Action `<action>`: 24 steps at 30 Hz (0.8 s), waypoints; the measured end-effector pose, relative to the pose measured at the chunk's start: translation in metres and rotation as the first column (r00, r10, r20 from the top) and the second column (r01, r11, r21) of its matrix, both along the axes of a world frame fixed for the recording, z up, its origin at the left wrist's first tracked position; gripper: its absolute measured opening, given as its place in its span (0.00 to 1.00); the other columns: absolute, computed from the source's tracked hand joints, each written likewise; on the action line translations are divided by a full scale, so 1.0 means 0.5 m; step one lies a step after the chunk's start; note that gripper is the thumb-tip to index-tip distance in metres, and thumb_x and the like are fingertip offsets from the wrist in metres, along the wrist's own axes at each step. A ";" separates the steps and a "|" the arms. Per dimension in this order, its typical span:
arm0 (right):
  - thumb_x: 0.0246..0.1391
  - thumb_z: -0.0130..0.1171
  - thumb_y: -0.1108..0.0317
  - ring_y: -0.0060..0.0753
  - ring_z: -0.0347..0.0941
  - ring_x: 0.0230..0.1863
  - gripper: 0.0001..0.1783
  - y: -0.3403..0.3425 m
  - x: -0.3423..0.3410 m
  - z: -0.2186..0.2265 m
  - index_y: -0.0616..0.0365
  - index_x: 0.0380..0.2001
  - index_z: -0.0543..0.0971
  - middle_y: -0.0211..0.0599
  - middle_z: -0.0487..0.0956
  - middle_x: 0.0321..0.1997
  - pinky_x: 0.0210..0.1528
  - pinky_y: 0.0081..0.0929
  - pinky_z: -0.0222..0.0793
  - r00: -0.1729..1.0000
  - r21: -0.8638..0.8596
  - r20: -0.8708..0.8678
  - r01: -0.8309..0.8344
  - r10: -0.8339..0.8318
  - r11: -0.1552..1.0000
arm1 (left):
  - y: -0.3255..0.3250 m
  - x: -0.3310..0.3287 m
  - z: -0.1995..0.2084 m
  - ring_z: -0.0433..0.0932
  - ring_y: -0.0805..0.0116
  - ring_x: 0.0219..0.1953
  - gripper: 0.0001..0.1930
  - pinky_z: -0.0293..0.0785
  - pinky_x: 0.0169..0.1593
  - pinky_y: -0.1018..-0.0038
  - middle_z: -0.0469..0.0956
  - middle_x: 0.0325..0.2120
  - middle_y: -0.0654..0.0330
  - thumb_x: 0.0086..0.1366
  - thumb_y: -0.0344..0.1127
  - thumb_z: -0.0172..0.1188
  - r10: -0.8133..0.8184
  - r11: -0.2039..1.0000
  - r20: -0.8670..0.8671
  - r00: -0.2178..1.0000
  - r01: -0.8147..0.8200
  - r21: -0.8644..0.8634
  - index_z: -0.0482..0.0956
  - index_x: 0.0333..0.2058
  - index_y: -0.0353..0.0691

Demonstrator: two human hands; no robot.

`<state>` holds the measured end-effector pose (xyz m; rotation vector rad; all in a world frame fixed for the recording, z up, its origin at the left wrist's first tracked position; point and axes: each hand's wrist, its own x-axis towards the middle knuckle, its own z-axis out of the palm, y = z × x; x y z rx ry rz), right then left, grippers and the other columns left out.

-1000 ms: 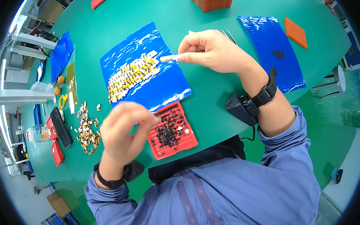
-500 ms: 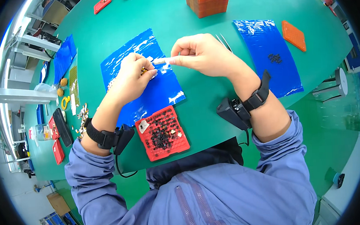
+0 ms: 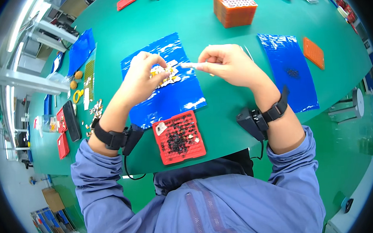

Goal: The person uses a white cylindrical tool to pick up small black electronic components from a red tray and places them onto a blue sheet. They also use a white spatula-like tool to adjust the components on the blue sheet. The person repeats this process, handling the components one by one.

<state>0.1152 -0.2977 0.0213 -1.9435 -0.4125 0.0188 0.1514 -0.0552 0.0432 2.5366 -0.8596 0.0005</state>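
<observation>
My left hand (image 3: 143, 78) hovers at the left edge of a pile of small white and yellow pieces (image 3: 172, 77). Its thumb and forefinger are parted, with nothing visible between them. The pile lies on a shiny blue sheet (image 3: 169, 104). Right of it, my right hand (image 3: 227, 64) pinches a thin pale strip (image 3: 188, 65) between thumb and forefinger; the strip points left, and its exact kind is unclear. Nearer my body sits a red tray (image 3: 182, 157) holding many small black parts and a few white bits.
An orange stack of trays (image 3: 235, 14) stands at the back. To the right lie a second blue sheet (image 3: 301, 85) with dark bits and an orange plate (image 3: 313, 53). On the left are yellow scissors (image 3: 78, 96), a black case (image 3: 71, 120) and scattered pale pieces (image 3: 96, 110).
The whole view has shifted, so the table things sit farther right. My left thumb and forefinger have spread apart and come away from the pale strip, uncovering more of the pile.
</observation>
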 end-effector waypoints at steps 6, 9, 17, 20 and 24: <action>0.49 0.62 0.63 0.14 0.58 0.18 0.11 0.002 -0.001 -0.007 0.62 0.25 0.77 0.23 0.66 0.14 0.19 0.18 0.54 0.999 0.037 -0.054 -0.003 0.005 0.999 | 0.171 -0.037 0.069 0.70 0.83 0.27 0.08 0.67 0.32 0.83 0.72 0.26 0.69 0.53 0.23 0.61 0.229 0.968 -0.268 0.936 -0.247 -0.034 0.74 0.32 0.36; 0.49 0.62 0.64 0.13 0.57 0.18 0.11 0.007 0.002 -0.008 0.62 0.25 0.77 0.22 0.65 0.14 0.19 0.17 0.54 0.998 0.027 -0.064 -0.014 0.016 1.000 | 0.273 -0.073 0.053 0.72 0.80 0.24 0.07 0.69 0.29 0.81 0.74 0.22 0.65 0.53 0.23 0.61 0.360 0.931 -0.338 0.869 -0.356 0.077 0.75 0.31 0.35; 0.50 0.62 0.65 0.12 0.57 0.18 0.10 0.005 0.006 -0.017 0.61 0.25 0.77 0.21 0.67 0.15 0.19 0.16 0.53 0.999 0.009 -0.049 0.000 0.000 1.000 | 0.362 -0.128 -0.015 0.69 0.73 0.24 0.06 0.68 0.30 0.76 0.68 0.22 0.61 0.51 0.27 0.63 0.430 0.890 -0.099 0.897 -0.403 0.213 0.75 0.26 0.34; 0.50 0.62 0.65 0.12 0.57 0.18 0.10 0.005 0.009 -0.021 0.61 0.25 0.77 0.21 0.67 0.15 0.18 0.16 0.53 0.999 0.010 -0.032 -0.006 0.006 1.000 | 0.370 -0.129 -0.035 0.68 0.71 0.23 0.04 0.66 0.29 0.76 0.67 0.22 0.61 0.55 0.25 0.59 0.369 0.925 -0.058 0.928 -0.361 0.118 0.72 0.26 0.34; 0.50 0.62 0.66 0.12 0.57 0.18 0.09 0.009 0.005 -0.016 0.60 0.25 0.77 0.21 0.66 0.14 0.18 0.16 0.54 1.000 0.021 -0.017 -0.021 0.022 1.000 | 0.346 -0.139 -0.029 0.70 0.70 0.25 0.03 0.67 0.29 0.75 0.69 0.22 0.59 0.57 0.24 0.56 0.414 0.909 -0.112 0.903 -0.405 0.100 0.70 0.29 0.33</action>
